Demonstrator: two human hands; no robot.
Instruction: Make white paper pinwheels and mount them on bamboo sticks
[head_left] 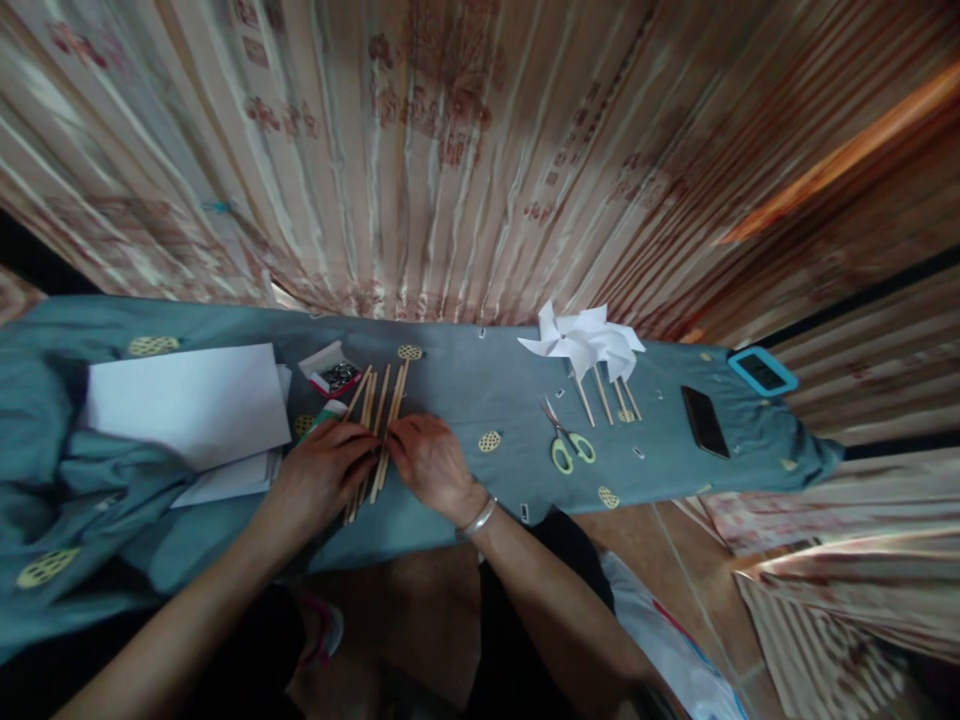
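Note:
Several thin wooden sticks (394, 395) lie side by side on the cloth in a loose row between my hands. My left hand (319, 475) has its fingers bent over the left sticks, with thumb and fingertips closed on them. On the right side of the row, my right hand (431, 460), with a silver bangle at the wrist, pinches at a stick with curled fingers. Just beyond my left hand are an open small box (334, 372) of dark metal pins or clips and a green-and-white tube-like item (326, 413), partly hidden by the hand.
White paper sheets (187, 400) are stacked at the left beside bunched grey-green cloth (127, 500). Scissors (566, 440) with green handles lie right of my hands. Beyond them are white paper pinwheels (589, 340) on sticks, a dark phone (705, 422) and a blue-framed timer (763, 371).

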